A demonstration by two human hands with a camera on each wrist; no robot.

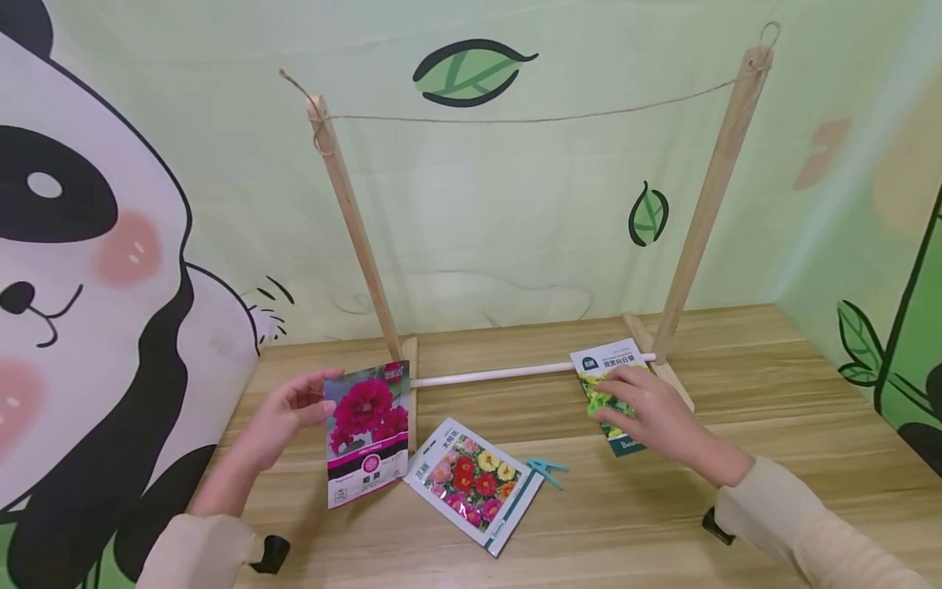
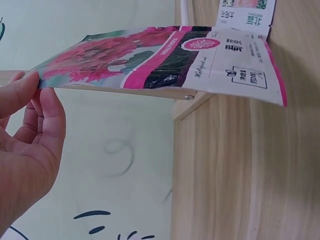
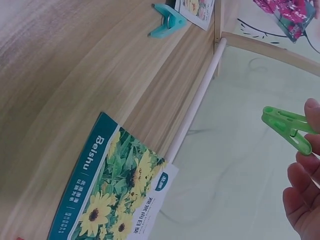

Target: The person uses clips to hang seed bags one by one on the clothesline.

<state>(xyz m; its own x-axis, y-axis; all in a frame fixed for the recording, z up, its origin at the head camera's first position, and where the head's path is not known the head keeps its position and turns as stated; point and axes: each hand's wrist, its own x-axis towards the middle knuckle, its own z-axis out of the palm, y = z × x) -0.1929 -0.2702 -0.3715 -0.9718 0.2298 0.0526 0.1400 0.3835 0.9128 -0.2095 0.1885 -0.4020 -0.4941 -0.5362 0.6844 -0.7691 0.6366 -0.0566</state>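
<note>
My left hand (image 1: 290, 409) pinches a seed packet with magenta flowers (image 1: 368, 433) by its upper left edge, thumb on the front. In the left wrist view the packet (image 2: 160, 60) is tilted, its picture end at the thumb. My right hand (image 1: 655, 417) pinches a green clothespin (image 3: 287, 127) between thumb and fingers, raised above the table. Beyond it, in the right wrist view, a yellow sunflower seed packet (image 3: 115, 195) rests against the white rod (image 3: 200, 95). In the head view the right hand partly covers that packet.
Between two wooden posts (image 1: 353, 221) a thin twine (image 1: 515, 121) hangs slightly slack. A third seed packet (image 1: 474, 487) with mixed flowers lies on the wooden table (image 1: 625, 523), with a blue clothespin (image 1: 546, 469) at its right corner. A printed cloth (image 1: 478, 213) hangs behind.
</note>
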